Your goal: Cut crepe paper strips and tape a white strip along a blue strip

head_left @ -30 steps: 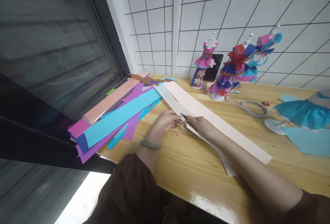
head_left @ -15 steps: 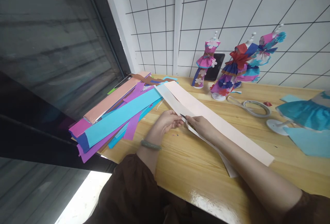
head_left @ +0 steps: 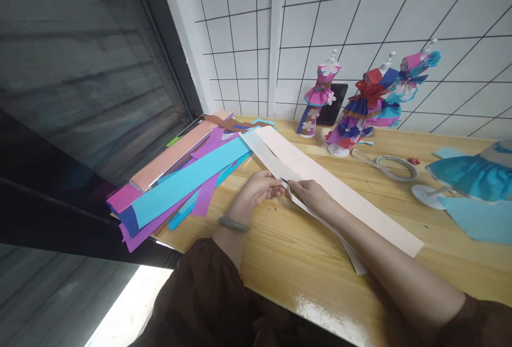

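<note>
A long pale pink paper sheet [head_left: 352, 198] lies slanting across the table, with a narrower whitish strip [head_left: 264, 154] along its near side. My left hand [head_left: 266, 187], a bangle on its wrist, pinches the near edge of this strip between thumb and fingers. Close beside it, my right hand [head_left: 310, 193] is closed around a pair of scissors [head_left: 295, 194]. Their dark blades are at the strip's edge, right by my left fingertips. Fingers and paper hide most of the scissors.
Folded coloured papers [head_left: 192, 174] are piled at the left, under the strip's far end. Small dress forms in paper dresses [head_left: 320, 91] stand along the tiled wall. A tape roll [head_left: 397, 168], a blue-skirted form [head_left: 468, 176] and light blue paper [head_left: 480, 219] are on the right.
Less of the scissor blades shows above the strip now, and their tip sits closer to the paper's edge. Both hands stay almost in place; the view has shifted very slightly.
</note>
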A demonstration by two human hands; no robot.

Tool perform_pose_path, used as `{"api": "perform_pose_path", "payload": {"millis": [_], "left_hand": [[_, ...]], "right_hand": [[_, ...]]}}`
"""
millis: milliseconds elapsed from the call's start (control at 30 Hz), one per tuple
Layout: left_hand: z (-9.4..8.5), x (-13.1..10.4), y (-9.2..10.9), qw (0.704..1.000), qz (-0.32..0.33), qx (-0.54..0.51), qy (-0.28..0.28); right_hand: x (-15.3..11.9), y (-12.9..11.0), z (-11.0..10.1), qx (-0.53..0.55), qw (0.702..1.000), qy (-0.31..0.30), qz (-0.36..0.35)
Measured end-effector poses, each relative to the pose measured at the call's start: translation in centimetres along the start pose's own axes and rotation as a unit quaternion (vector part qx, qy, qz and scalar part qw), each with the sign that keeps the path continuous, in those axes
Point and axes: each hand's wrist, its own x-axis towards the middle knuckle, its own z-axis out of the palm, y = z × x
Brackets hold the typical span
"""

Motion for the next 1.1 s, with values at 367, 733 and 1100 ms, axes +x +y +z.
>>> {"api": "perform_pose_path", "payload": {"millis": [367,733,1100], "left_hand": [[0.0,0.1,-0.1,1.0,-0.002,-0.002,-0.006],[0.1,0.0,-0.5,1.0,-0.001,0.015,-0.023],[1.7,-0.9,-1.1,0.996,-0.017,0.06,-0.07]], "right_hand": [[-2.9,-1.3,-3.9,-0.007,0.994,-0.071,0.082],[-1.9,7.7,-8.6,-0.217,0.968,0.102,0.08],[-4.5,13.3,-9.9,-0.241,0.964,0.086,0.07]]}}
